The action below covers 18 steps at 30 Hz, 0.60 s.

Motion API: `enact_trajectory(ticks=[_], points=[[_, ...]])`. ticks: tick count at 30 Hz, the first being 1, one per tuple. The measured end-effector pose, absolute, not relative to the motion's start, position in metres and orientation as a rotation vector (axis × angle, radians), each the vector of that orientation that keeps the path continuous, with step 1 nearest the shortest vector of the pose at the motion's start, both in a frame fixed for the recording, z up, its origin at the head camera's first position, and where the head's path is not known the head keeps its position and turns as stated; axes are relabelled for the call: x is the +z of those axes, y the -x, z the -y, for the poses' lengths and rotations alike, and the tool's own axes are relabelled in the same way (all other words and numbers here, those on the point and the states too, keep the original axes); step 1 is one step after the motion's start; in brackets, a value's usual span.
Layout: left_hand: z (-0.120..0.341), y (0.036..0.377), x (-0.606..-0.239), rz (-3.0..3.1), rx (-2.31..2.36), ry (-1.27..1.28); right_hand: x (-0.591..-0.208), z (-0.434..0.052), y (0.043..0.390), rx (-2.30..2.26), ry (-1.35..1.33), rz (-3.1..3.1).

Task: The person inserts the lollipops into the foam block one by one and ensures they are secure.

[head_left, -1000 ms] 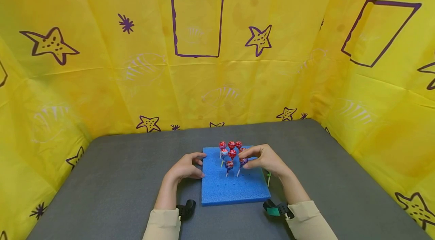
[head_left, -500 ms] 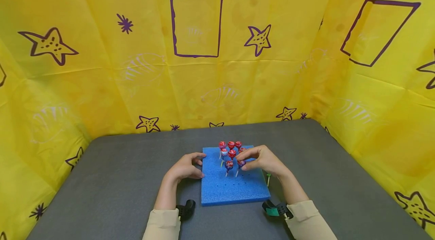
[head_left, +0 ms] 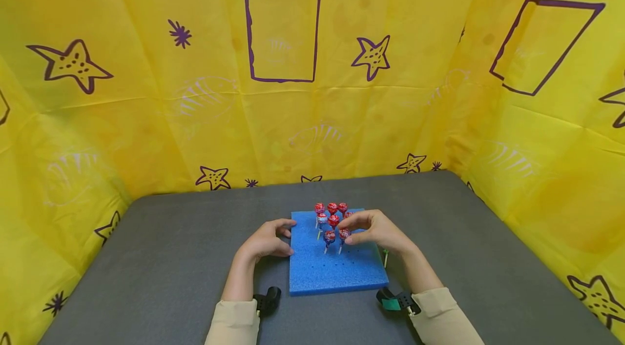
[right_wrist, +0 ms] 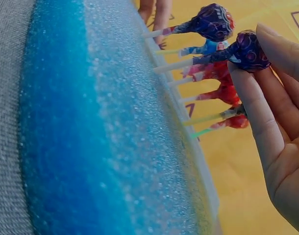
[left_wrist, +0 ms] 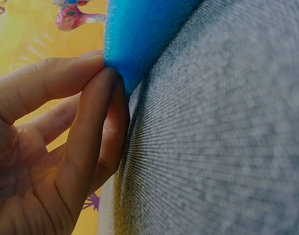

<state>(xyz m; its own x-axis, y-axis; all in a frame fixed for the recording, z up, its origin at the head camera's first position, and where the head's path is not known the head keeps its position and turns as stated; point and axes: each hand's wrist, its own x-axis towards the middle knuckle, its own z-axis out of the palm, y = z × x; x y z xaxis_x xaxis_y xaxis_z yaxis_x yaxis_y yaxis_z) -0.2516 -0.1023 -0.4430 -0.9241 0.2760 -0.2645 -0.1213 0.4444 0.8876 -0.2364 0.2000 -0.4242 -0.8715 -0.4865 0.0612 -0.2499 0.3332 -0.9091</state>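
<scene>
Several wrapped lollipops stand on a blue foam board (head_left: 337, 280) with rows of small holes. My right hand (head_left: 383, 232) pinches the head of a purple-wrapped lollipop (right_wrist: 251, 51) between thumb and fingers. Its white stick (right_wrist: 174, 65) meets the top of the foam, slightly tilted. Beside it stands another dark purple lollipop (right_wrist: 214, 22); red ones (head_left: 332, 208) and a light blue one (head_left: 322, 218) are behind. My left hand (head_left: 266, 239) touches the board's left side, and its fingertips (left_wrist: 108, 73) rest right at the foam's edge.
A green-topped stick (head_left: 386, 258) shows at the board's right edge, beside my right wrist. Dark grey cloth (head_left: 185, 258) covers the table. A yellow patterned curtain (head_left: 273, 133) closes off the back and both sides.
My right hand has shifted slightly left with the lollipop's head, bringing it from a rightward lean to more upright, close to the neighbouring one. The left hand has stayed at the board's edge.
</scene>
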Motion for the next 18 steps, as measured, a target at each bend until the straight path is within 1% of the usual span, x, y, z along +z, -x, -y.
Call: enact_trajectory(ticks=[11,18], points=[[0.1017,0.2522,-0.4429,-2.332,1.468,-0.132,-0.4261,-0.1995,0.2367,-1.568,0.629,-2.367],[0.1016,0.2517,-0.4427,-2.328,1.479,-0.136,-0.4268,-0.1995,0.2367,-1.562,0.65,-2.367]])
